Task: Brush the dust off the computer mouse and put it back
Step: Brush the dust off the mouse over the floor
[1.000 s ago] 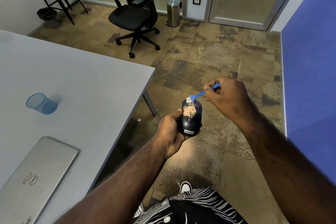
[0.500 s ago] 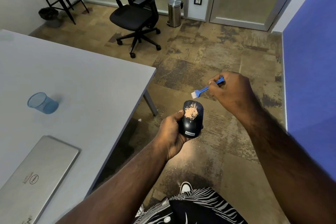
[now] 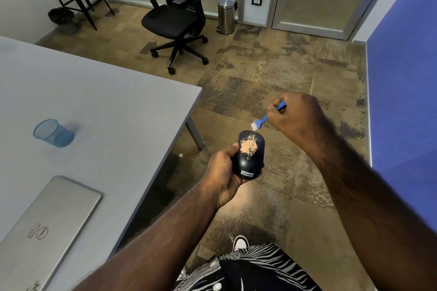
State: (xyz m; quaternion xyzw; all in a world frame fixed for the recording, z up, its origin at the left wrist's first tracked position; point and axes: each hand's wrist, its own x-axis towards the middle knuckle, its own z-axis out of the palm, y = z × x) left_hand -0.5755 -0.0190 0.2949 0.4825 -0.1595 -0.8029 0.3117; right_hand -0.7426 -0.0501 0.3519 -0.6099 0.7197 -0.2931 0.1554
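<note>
Head view: left hand (image 3: 223,170) wrapped around dark computer mouse (image 3: 251,156), dust patch (image 3: 248,146) on top, held over floor beside worktop (image 3: 113,101). Right hand (image 3: 295,117) pinching blue brush (image 3: 267,117), bristles just above mouse, not touching.

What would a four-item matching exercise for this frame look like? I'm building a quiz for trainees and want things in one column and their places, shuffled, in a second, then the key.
Things:
1. computer mouse
2. blue brush
3. laptop
4. blue mesh cup

Places:
A. lying on its side on the table
B. pinched in the right hand, bristles just above the mouse
C. closed, flat on the table's near edge
D. gripped in the left hand, a dust patch on top

Pairs: 1-D, 2-B, 3-C, 4-A
</note>
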